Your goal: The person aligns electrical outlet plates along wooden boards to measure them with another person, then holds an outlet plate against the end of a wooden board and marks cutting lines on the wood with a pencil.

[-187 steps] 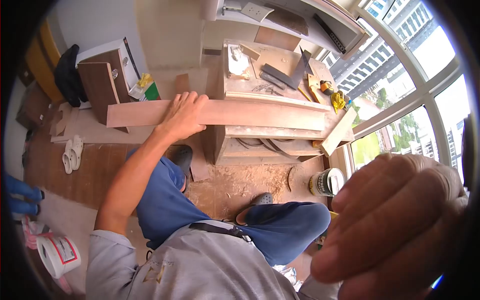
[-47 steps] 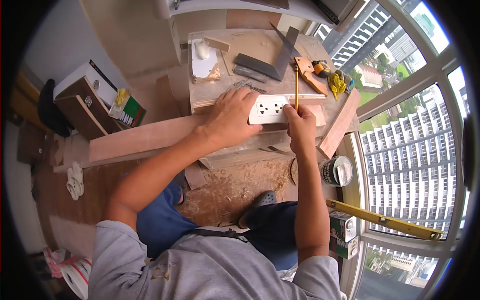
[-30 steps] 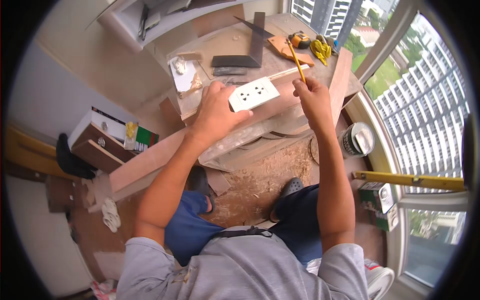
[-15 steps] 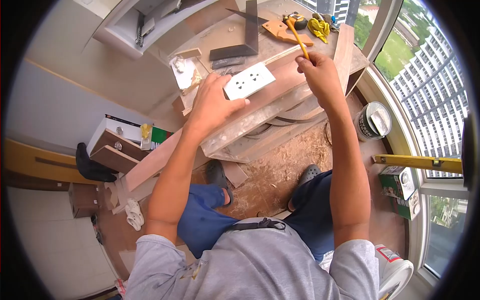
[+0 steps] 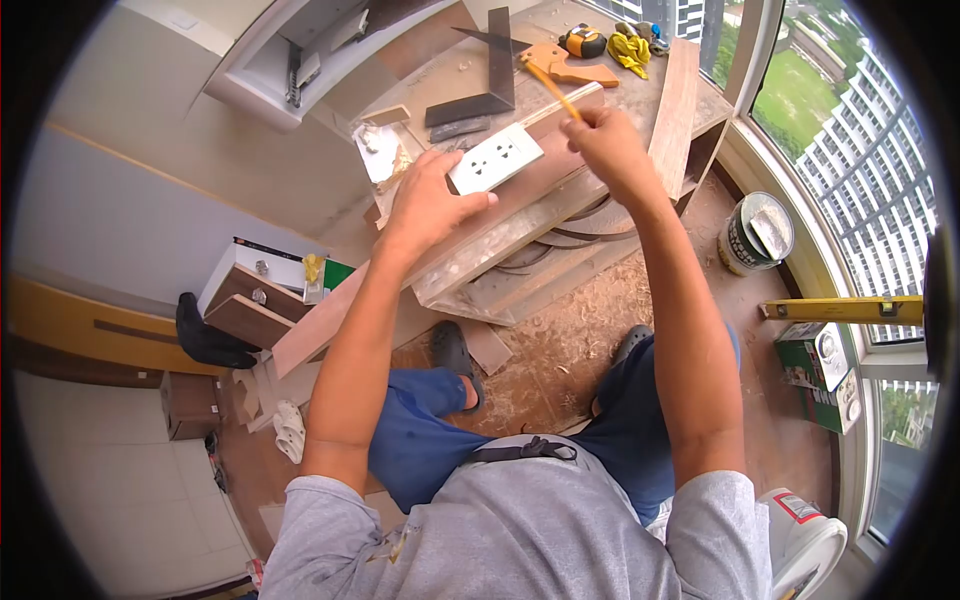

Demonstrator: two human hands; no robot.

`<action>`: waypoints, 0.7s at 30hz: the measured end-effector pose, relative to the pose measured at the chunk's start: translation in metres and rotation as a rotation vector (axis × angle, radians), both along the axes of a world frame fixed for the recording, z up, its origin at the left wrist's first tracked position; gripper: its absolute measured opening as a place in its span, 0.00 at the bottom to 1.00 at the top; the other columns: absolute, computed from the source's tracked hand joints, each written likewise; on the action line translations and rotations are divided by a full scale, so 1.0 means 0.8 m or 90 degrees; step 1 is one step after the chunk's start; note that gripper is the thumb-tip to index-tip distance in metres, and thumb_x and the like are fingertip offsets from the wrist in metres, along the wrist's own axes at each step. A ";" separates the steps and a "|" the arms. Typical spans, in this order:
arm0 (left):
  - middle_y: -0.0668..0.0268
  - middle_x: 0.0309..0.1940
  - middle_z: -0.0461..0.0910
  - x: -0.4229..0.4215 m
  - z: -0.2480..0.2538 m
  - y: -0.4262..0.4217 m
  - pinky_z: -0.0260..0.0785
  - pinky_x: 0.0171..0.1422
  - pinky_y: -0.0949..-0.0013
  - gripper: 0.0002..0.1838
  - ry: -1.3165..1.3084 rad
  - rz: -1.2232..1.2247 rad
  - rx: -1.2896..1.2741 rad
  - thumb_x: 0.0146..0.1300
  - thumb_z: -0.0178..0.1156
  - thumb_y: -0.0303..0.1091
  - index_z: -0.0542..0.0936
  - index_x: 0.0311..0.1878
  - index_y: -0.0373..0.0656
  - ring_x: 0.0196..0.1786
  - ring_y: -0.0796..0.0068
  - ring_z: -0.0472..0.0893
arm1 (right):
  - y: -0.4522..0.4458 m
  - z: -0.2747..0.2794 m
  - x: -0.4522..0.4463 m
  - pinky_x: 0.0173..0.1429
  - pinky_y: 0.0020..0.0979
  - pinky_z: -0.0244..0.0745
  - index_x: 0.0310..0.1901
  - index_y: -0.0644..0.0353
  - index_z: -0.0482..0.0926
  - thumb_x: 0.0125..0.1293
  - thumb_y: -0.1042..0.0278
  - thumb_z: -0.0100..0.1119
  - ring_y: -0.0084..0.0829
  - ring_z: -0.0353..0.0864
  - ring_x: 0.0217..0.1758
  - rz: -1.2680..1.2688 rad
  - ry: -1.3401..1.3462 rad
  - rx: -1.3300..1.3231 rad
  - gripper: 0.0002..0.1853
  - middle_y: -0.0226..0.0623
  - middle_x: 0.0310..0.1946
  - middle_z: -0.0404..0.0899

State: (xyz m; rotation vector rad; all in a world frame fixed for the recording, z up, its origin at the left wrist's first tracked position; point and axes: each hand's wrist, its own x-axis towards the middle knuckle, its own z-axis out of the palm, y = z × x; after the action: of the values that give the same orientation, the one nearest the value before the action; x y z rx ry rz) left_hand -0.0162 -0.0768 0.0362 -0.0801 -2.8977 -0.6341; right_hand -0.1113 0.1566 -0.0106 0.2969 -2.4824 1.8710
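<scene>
A white double power outlet (image 5: 496, 160) sits over a reddish wooden board (image 5: 535, 190). My left hand (image 5: 432, 205) grips its left end between thumb and fingers. Whether the outlet rests on the board or is held just above it, I cannot tell. My right hand (image 5: 610, 150) is closed around a yellow pencil (image 5: 550, 86), right of the outlet. The pencil slants up and left, with its far end near the orange handle of a handsaw (image 5: 570, 66).
Beyond the board lie a dark angled piece (image 5: 500, 75), a tape measure (image 5: 583, 40) and yellow gloves (image 5: 629, 50). A bucket (image 5: 757, 232) and a yellow spirit level (image 5: 845, 310) stand at right. Wood shavings (image 5: 560, 310) cover the floor.
My right hand has moved left and slightly down with the pencil, closer to the outlet. The pencil leans further left. My left hand stays on the outlet; the whole view has shifted slightly.
</scene>
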 end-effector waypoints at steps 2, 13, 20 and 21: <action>0.52 0.54 0.78 0.000 0.001 0.000 0.69 0.66 0.61 0.43 -0.006 0.001 0.005 0.46 0.77 0.48 0.77 0.61 0.27 0.59 0.56 0.78 | 0.023 0.016 -0.005 0.39 0.31 0.72 0.47 0.68 0.85 0.70 0.60 0.60 0.25 0.77 0.31 -0.044 0.014 0.017 0.17 0.35 0.28 0.81; 0.51 0.52 0.80 0.000 0.013 -0.003 0.69 0.65 0.61 0.40 -0.050 -0.023 0.056 0.45 0.78 0.49 0.81 0.56 0.30 0.57 0.55 0.79 | 0.148 -0.007 -0.030 0.59 0.48 0.76 0.49 0.66 0.81 0.62 0.43 0.62 0.55 0.83 0.54 -0.369 -0.052 0.375 0.29 0.60 0.46 0.84; 0.51 0.57 0.76 0.000 0.001 -0.015 0.67 0.67 0.61 0.44 -0.025 -0.019 0.030 0.46 0.78 0.50 0.77 0.62 0.28 0.62 0.54 0.76 | 0.153 -0.060 -0.058 0.45 0.39 0.79 0.49 0.73 0.79 0.59 0.50 0.69 0.43 0.87 0.40 -0.327 -0.098 0.155 0.30 0.54 0.39 0.86; 0.51 0.57 0.76 -0.001 0.002 -0.015 0.67 0.67 0.61 0.44 -0.025 -0.017 0.032 0.46 0.78 0.50 0.77 0.62 0.28 0.62 0.54 0.76 | 0.157 -0.065 -0.061 0.36 0.35 0.75 0.46 0.72 0.80 0.59 0.54 0.70 0.37 0.82 0.30 -0.287 -0.126 0.037 0.26 0.47 0.32 0.83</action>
State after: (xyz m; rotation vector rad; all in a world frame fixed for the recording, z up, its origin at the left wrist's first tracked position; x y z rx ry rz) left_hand -0.0167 -0.0884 0.0376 -0.1016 -2.9199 -0.7214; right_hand -0.1604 0.2819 -0.0622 -0.4337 -2.4485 1.7098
